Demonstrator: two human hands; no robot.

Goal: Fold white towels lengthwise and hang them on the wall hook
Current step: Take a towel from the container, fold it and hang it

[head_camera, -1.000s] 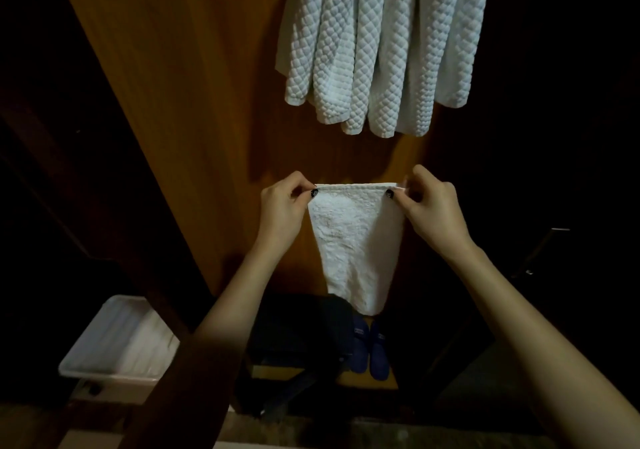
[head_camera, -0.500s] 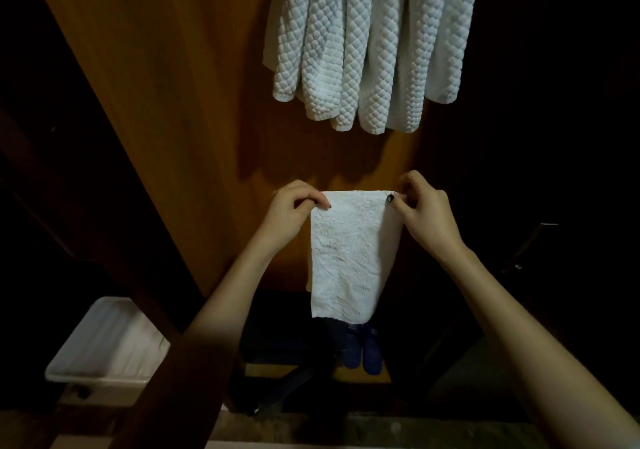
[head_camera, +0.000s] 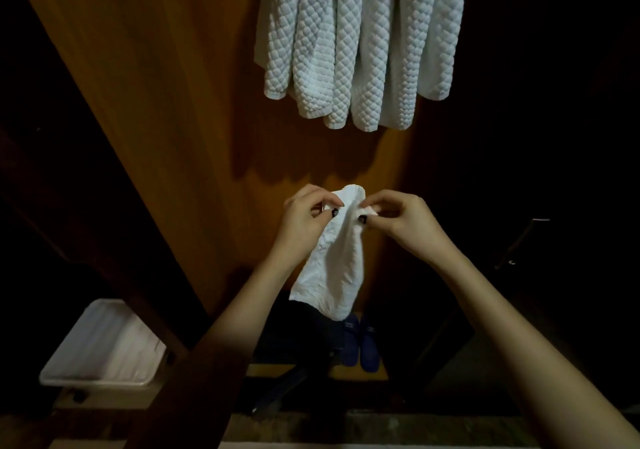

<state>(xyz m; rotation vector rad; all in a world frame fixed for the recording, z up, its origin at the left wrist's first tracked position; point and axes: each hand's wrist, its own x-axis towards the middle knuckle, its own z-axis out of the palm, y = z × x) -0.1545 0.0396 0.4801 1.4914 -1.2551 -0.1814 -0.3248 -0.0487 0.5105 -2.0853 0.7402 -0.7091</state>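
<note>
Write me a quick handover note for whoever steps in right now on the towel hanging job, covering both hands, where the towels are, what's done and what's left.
Left hand: pinching one top corner of the small white towel.
Right hand: pinching the other top corner, close beside the left, so the towel is gathered lengthwise and hangs below both hands.
Hanging towels: several quilted white ones already up on the wooden panel, above the hands; the hook itself is out of view.
Done: those towels are hung.
Left: finish the lengthwise fold on the small towel, then lift it and hang it with the others.
</note>
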